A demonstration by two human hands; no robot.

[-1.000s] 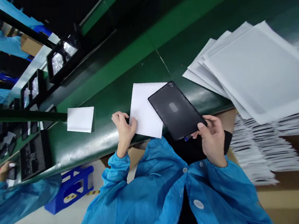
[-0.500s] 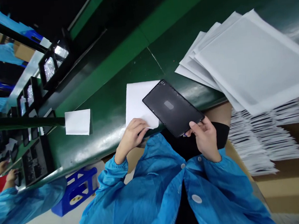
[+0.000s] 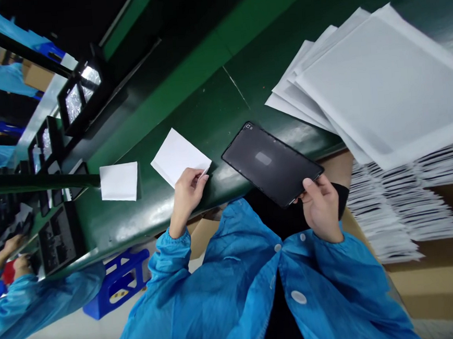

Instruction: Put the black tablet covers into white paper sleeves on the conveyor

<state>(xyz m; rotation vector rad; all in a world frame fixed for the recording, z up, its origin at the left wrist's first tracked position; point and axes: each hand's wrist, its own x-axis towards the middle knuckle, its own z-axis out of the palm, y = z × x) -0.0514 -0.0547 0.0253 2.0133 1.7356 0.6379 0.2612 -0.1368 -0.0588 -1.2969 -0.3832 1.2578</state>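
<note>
Between the fingers and thumb of my right hand [image 3: 320, 204] is the lower right corner of a black tablet back cover [image 3: 268, 161], tilted over the bench edge with its camera cutout at the far corner. My left hand [image 3: 191, 193] pinches the near corner of a small white sleeve [image 3: 180, 155] that lies at an angle on the green bench. The sleeve and the cover are apart, with a strip of bench between them. Whether anything is inside the sleeve cannot be seen.
Large white sleeves [image 3: 380, 84] lie fanned at the right, above a carton with rows of packed white sleeves [image 3: 402, 208]. Another small white sleeve [image 3: 120, 182] rests at left beside a dark pole [image 3: 35, 183]. A co-worker's hands [image 3: 17, 254] and a blue stool [image 3: 118, 282] are further left.
My left hand has drawn the small sleeve leftward and turned it, out from beneath the tablet back cover. My right hand has shifted slightly right with the cover.
</note>
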